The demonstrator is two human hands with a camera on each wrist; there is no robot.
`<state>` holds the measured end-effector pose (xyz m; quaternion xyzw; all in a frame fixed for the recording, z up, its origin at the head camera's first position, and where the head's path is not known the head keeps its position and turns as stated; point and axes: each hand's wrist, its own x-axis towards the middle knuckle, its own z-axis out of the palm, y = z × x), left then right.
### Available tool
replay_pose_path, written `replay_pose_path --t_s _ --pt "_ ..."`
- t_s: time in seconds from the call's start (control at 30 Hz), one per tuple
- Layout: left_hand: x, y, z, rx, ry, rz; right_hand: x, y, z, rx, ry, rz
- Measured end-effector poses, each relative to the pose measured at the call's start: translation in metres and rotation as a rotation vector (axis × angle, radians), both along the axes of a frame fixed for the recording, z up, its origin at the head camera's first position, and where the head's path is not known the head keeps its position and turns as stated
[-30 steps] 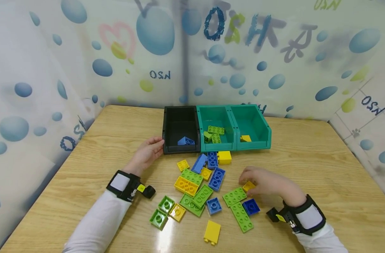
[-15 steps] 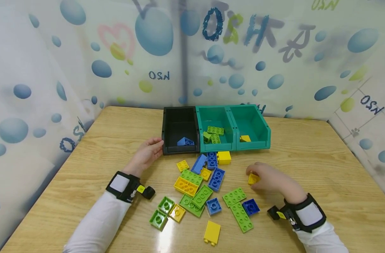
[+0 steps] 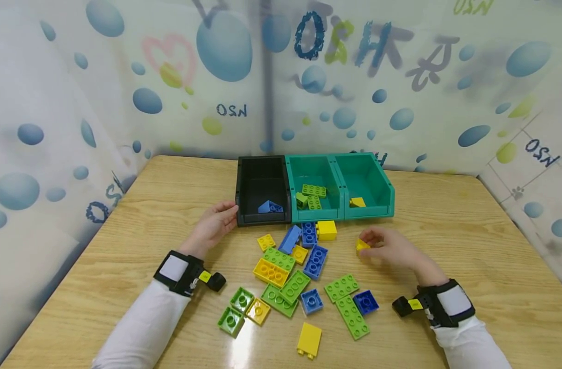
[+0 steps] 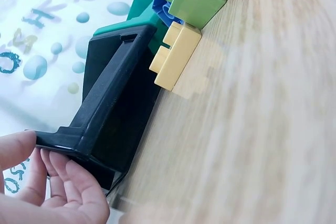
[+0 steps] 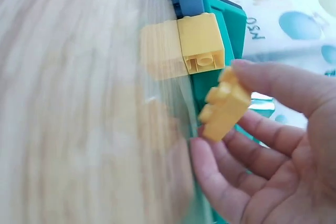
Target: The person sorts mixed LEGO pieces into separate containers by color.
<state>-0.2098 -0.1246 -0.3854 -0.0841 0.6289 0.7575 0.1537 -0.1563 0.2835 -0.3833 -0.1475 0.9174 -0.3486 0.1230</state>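
Note:
My left hand (image 3: 213, 228) grips the front left corner of the black bin (image 3: 262, 219). In the left wrist view its thumb (image 4: 18, 148) lies on the rim, with the fingers curled against the outer wall. A few blue bricks (image 3: 270, 206) lie in that bin. Between thumb and fingers, my right hand (image 3: 394, 250) pinches a small yellow toy brick (image 5: 228, 106). In the head view the hand partly covers this brick, which is in front of the right green bin (image 3: 368, 211). That bin holds a yellow brick (image 3: 357, 202).
Light green bricks (image 3: 314, 190) lie in the middle green bin (image 3: 318, 214). Loose blue, yellow and green bricks spread over the wooden table (image 3: 184, 328) between my arms. A yellow block (image 3: 326, 230) stands right before the bins. Behind the table hangs a patterned curtain (image 3: 170, 123).
My right hand has lifted the small yellow brick from beside the green plates and carried it away from me, toward the bins. The left hand stays at the black bin.

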Motion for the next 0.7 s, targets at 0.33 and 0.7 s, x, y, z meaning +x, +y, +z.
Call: replay_pose_path --t_s 0.33,0.7 --pt "-0.001 0.000 -0.002 0.003 0.001 0.004 -0.004 0.009 -0.011 -0.324 -0.103 -0.234" --pt "-0.001 0.001 -0.002 0.003 0.002 0.000 -0.007 0.005 -0.020 -0.405 -0.010 -0.344"
